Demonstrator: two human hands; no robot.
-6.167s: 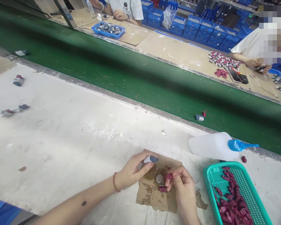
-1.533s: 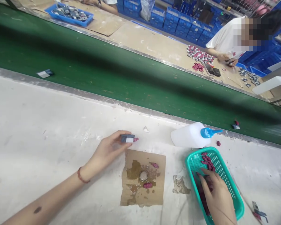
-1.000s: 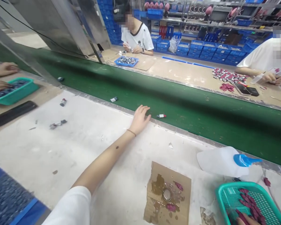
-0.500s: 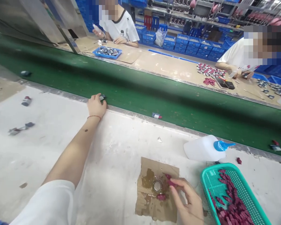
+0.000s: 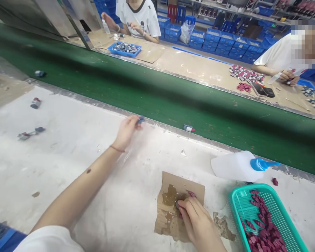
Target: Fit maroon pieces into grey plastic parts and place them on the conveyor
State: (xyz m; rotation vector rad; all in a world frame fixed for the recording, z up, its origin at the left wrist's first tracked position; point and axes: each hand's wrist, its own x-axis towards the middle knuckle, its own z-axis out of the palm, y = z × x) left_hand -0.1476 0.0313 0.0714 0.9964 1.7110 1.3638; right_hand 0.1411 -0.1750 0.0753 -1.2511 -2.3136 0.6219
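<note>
My left hand (image 5: 127, 131) is at the near edge of the green conveyor belt (image 5: 157, 101), its fingers closed on a small dark blue part (image 5: 140, 120). Over a torn piece of cardboard (image 5: 162, 225) is my right hand (image 5: 196, 218), fingertips pinched at a small round metal cap (image 5: 177, 204). What lies between those fingertips is hidden. Wet brown stains spread over the cardboard. One dark red piece (image 5: 191, 193) lies beside the right hand's knuckles, and another (image 5: 180, 216) is mostly covered by the fingers.
A white bottle with a blue nozzle (image 5: 231, 166) lies behind a green basket (image 5: 232, 201) of dark red pieces. A blue-and-red part (image 5: 189, 128) sits on the belt. Several loose parts lie at left. Two co-workers sit across the belt, near a blue tray (image 5: 124, 53) of parts.
My left hand has lifted the dark blue part off the belt and come right and nearer. My right hand has moved left from beside the cap onto it. The view has shifted slightly.
</note>
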